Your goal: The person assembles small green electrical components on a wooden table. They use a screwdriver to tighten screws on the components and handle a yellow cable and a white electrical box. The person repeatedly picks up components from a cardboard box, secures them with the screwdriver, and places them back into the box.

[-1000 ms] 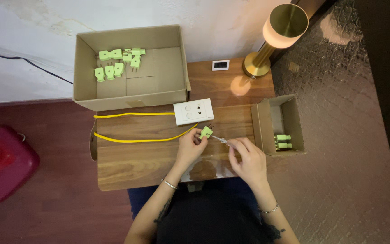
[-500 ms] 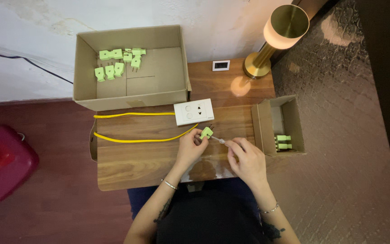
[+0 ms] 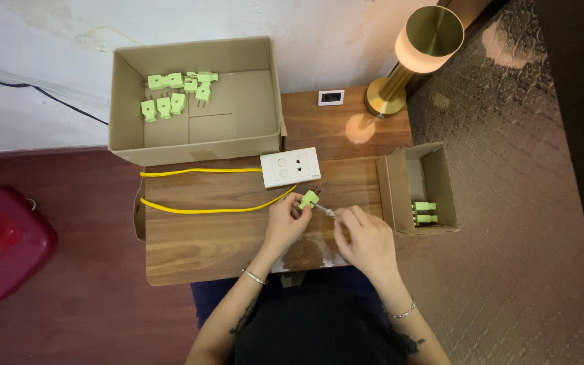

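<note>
Left hand (image 3: 286,222): fingers pinched on a small light-green plastic plug (image 3: 309,199), prongs pointing far, held just above the brown wooden table (image 3: 204,247) so its near end faces the tool.
Right hand (image 3: 366,238): fingers closed round a thin silvery tool (image 3: 326,211) (probably a screwdriver; too small to be sure), its tip at the plug.
Yellow cable (image 3: 204,209): runs left from the plug.
White socket plate (image 3: 290,167): just beyond the plug.
Large cardboard box (image 3: 238,145): far left, holding loose green plugs (image 3: 174,94).
Small cardboard box (image 3: 395,196): right, within reach, two plugs inside.

Left hand (image 3: 284,223) holds green plug (image 3: 309,199); right hand (image 3: 366,240) holds screwdriver (image 3: 326,211).
</note>
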